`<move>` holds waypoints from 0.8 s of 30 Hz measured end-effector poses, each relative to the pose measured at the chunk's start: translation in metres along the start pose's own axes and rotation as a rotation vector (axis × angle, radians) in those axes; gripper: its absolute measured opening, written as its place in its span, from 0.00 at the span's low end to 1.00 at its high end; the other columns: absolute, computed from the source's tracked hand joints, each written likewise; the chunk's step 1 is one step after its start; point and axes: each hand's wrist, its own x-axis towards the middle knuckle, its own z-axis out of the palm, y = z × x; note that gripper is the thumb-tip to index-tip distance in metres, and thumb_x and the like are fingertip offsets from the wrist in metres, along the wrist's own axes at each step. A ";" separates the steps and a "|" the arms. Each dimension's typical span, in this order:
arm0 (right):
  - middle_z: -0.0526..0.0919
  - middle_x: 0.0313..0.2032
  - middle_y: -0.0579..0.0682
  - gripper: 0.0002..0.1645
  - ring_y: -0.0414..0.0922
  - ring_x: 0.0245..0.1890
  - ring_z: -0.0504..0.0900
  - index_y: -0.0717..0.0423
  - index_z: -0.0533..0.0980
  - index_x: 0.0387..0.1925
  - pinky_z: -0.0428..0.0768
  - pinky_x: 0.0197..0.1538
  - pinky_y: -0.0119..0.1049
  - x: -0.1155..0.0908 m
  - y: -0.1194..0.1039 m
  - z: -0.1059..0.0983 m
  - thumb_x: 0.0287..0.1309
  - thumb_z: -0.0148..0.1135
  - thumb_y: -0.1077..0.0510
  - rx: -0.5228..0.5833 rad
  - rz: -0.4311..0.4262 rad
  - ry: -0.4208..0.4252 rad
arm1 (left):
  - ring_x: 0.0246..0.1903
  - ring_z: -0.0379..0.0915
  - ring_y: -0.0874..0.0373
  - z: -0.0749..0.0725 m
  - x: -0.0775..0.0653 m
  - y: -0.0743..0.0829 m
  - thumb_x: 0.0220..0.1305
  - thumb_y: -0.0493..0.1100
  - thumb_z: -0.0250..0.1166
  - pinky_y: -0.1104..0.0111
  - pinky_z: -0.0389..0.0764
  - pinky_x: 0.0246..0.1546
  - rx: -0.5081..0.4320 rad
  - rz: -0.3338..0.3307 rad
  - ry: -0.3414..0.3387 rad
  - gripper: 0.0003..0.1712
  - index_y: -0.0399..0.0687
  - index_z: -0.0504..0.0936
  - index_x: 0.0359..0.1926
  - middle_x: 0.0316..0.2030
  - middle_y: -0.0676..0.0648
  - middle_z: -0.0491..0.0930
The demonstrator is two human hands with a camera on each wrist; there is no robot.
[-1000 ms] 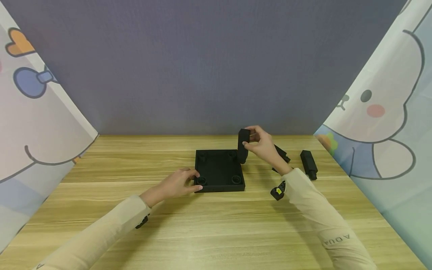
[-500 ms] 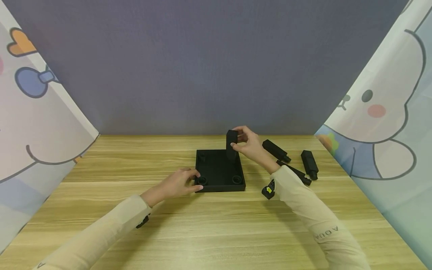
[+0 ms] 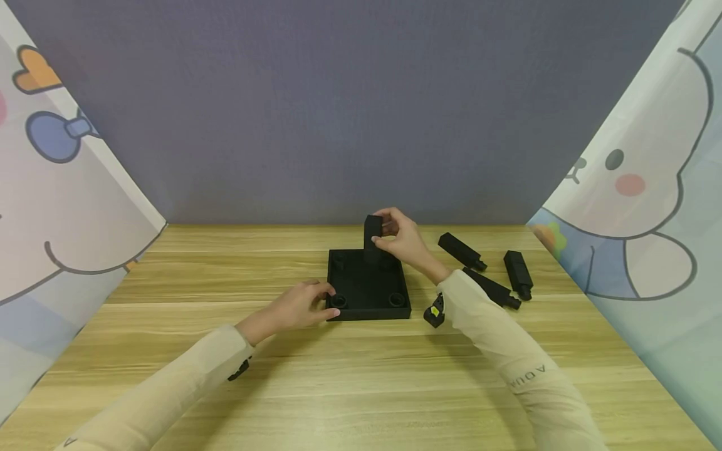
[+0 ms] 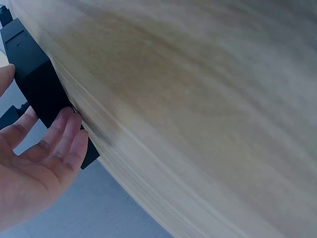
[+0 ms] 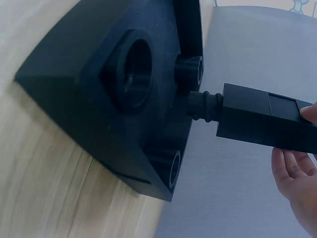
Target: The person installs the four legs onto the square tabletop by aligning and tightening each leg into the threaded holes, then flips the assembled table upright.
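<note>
A square black panel (image 3: pixel 361 282) with a raised rim lies on the wooden table, round sockets (image 5: pixel 133 69) at its corners. My left hand (image 3: pixel 299 307) holds its near left corner, thumb at the front edge and fingers on the left side. In the left wrist view, the curled fingertips (image 4: pixel 74 134) touch the black panel's side. My right hand (image 3: pixel 403 241) pinches a square black leg (image 3: pixel 372 235) near its upper end, upright above the panel's far part. The leg's ridged, threaded end (image 5: pixel 205 105) points down, apart from the sockets in the right wrist view.
Three more black legs lie on the table to the right: one farther back (image 3: pixel 461 250), one nearer the sleeve (image 3: pixel 492 289) and one at the far right (image 3: pixel 517 274). A grey partition (image 3: pixel 350 113) stands behind the table. Sheets with cartoon prints (image 3: pixel 637 188) flank it.
My right hand has carried the leg leftward from the panel's far right corner to over its far middle. The left hand and the panel stay in place.
</note>
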 end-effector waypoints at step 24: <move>0.75 0.46 0.60 0.26 0.53 0.43 0.80 0.60 0.68 0.53 0.81 0.42 0.41 0.041 0.018 0.024 0.51 0.63 0.68 0.097 0.050 0.000 | 0.43 0.77 0.52 0.000 0.000 0.000 0.57 0.57 0.62 0.62 0.80 0.40 -0.016 0.003 -0.005 0.24 0.46 0.77 0.48 0.46 0.43 0.78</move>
